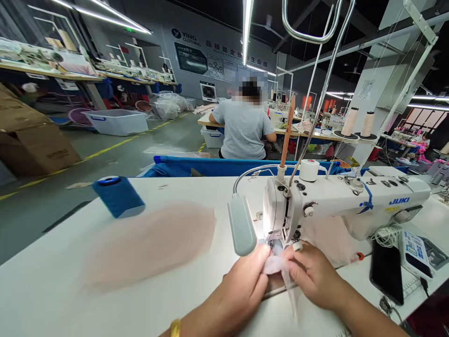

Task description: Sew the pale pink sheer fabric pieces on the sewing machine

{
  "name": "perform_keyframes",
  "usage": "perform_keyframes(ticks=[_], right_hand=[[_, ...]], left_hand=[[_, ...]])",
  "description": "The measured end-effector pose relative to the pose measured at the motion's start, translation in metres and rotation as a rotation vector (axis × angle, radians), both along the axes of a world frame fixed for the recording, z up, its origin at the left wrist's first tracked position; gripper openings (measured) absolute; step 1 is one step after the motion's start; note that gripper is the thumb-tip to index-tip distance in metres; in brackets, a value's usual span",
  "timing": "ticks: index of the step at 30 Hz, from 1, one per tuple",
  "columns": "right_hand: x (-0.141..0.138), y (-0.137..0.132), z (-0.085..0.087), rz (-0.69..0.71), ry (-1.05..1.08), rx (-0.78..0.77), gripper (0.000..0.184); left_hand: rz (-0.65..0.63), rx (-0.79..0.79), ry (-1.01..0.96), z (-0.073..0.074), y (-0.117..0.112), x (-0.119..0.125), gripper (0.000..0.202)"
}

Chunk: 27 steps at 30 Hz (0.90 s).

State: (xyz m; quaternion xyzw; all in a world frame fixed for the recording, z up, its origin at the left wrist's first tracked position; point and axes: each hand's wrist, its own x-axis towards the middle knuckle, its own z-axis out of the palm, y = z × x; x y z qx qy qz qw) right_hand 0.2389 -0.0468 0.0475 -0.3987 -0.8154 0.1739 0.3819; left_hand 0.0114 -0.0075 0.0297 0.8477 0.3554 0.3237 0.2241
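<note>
A small piece of thin white fabric lies at the needle area of a white sewing machine. My left hand pinches its left side, thumb and fingers close to the presser foot. On the other side, my right hand has its fingers closed on the fabric's right edge. A narrow pale strip hangs from between the hands toward the table's front. The machine's lamp lights the spot from the left. The needle tip is too small to make out.
Sheer pinkish fabric spreads over the white table on the left, near a blue thread cone. At right lie a black phone, a boxy white device and a coiled cable. A person sits ahead.
</note>
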Motion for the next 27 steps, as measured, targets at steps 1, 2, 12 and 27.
perform_keyframes(ticks=[1,2,12,27], right_hand=[[-0.002,0.001,0.000,-0.017,0.036,0.015,0.021],[-0.004,0.003,0.001,-0.033,0.065,0.021,0.022],[-0.013,0.006,0.003,-0.050,0.290,-0.154,0.022],[0.007,-0.015,0.002,0.117,-0.408,0.078,0.013]], left_hand=[[0.018,-0.011,0.008,0.000,0.001,0.002,0.013],[0.024,-0.013,0.013,-0.001,0.003,0.003,0.014],[-0.014,0.003,-0.027,0.006,0.011,0.005,0.020],[-0.180,0.444,0.121,-0.007,-0.020,-0.014,0.027]])
